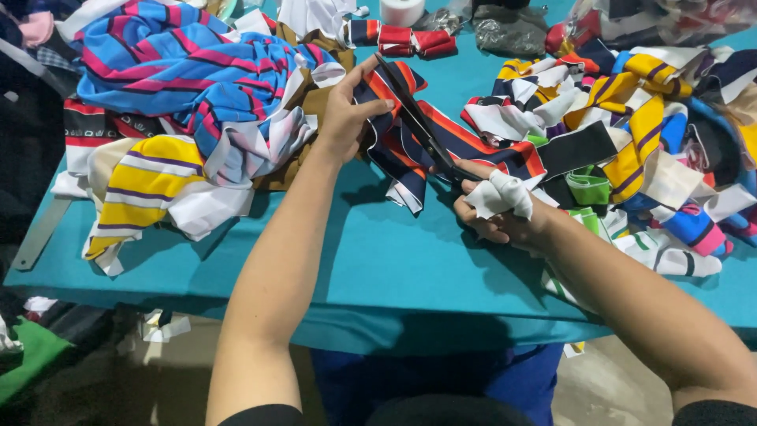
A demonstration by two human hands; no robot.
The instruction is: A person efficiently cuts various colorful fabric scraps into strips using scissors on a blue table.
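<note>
At the far edge of the teal worktop (378, 260) stands a white roll of tape (402, 11), cylindrical, cut off by the frame; just right of it lie crumpled clear plastic bags (505, 31), greyish and shiny; no label on them can be made out.

The left hand (343, 118) reaches forward with the arm stretched out over the worktop, fingers curled and thumb raised; its grip is clenched on the upper end of a navy fabric strip (410, 150) with orange and white stripes, holding it lifted off the surface. The right hand (497, 209) sits nearer the body, wrist bent inward, with a white cloth wrapped round its fingers; its grip is closed round the handles of black scissors (418, 118), whose long blades run up and leftward along the strip, the tip close to the left thumb.

The strip lies in the middle of the worktop, between the two hands; left of it is a heap of blue, pink and yellow striped cloth (173, 71); right of it a heap of yellow, navy and white cut pieces (631, 118), with a green band (587, 189) just beside the right hand.
</note>
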